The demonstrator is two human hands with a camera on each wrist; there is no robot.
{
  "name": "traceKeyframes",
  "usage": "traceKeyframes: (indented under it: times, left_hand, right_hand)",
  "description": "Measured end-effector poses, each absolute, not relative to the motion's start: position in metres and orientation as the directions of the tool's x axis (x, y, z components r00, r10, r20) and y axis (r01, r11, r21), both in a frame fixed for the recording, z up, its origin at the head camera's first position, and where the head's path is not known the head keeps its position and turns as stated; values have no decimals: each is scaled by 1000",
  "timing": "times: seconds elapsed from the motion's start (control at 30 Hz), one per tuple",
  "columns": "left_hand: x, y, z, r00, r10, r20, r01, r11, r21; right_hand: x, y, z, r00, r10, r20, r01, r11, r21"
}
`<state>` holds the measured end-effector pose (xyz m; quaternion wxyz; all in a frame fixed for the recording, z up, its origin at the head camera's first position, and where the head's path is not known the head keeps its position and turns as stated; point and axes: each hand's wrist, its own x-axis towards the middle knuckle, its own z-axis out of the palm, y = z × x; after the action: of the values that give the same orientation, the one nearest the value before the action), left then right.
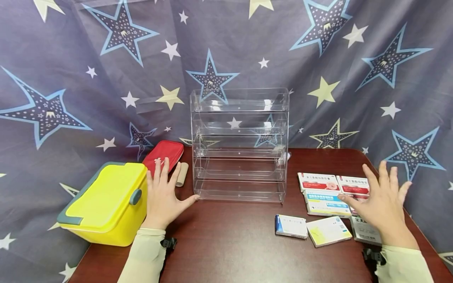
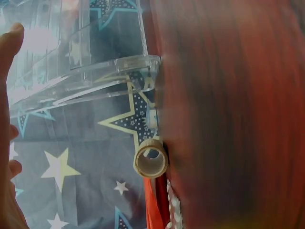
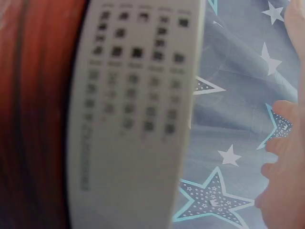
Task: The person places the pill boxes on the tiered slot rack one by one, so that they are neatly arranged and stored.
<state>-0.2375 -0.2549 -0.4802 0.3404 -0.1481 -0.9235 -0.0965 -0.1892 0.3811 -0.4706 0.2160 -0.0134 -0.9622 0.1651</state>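
Observation:
My left hand (image 1: 164, 198) is spread with straight fingers and holds nothing, between the yellow lidded box (image 1: 109, 196) and the clear tiered display rack (image 1: 238, 195). On the right, my right hand (image 1: 383, 200) has its fingers spread too, over several medicine boxes. Below or beside it lie a red-and-white box (image 1: 318, 182), a blue-and-white box (image 1: 326, 202) and a grey box (image 1: 364, 231), which the hand partly hides. Nearer the middle are a white-and-yellow box (image 1: 329, 232) and a small white box with a blue end (image 1: 291, 226). In the right wrist view a printed box side (image 3: 128, 133) looms close and blurred.
A red zip case (image 1: 166, 153) lies behind the yellow box, with a cardboard tube (image 1: 182, 174) to its right. A star-patterned cloth (image 1: 240, 39) hangs behind the brown table (image 1: 226, 243). Some small white item (image 1: 284, 158) shows behind the rack's right side.

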Motion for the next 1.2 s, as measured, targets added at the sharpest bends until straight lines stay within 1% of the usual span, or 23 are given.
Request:
traceKeyframes:
  times: [0.17,0.27,0.4,0.5,0.57,0.7,0.8,0.9,1.0,1.2]
  left_hand:
    - [-238,-251,-481,-731,216,648,392,910,139]
    - [-237,-248,-482,-752,220,622,413,892,183]
    - [-236,-243,-485,-780,202,592,423,868,261]
    - [-235,-240,-490,-801,181,570,430,836,340]
    - [-236,-239,-494,-815,172,553,438,807,395]
    - [-239,-237,-505,-846,155,510,437,749,498]
    - [-241,-237,-511,-869,140,475,422,710,564]
    - [-243,-235,-516,-886,131,445,412,663,625]
    - [-244,-234,-520,-901,128,415,402,612,681]
    - [-243,-232,-526,-937,127,325,341,532,775]
  right_hand:
    - [-189,387,-463,-903,98,418,-75,923,-378]
    - [-188,393,-456,-901,90,423,-101,908,-407]
    - [-189,405,-448,-914,35,405,-153,893,-423]
    - [-193,418,-444,-939,-9,344,-167,886,-432]
    - [-197,428,-441,-961,-27,277,-154,881,-447]
    - [-207,447,-437,-991,-37,129,-95,871,-482]
    - [-216,458,-438,-998,-19,60,-47,861,-507]
    - [-227,470,-441,-1000,-8,17,-16,844,-537]
    - [-236,482,-446,-1000,-27,-15,-14,827,-563]
    - [-253,500,-457,-998,-45,-32,-20,829,-558]
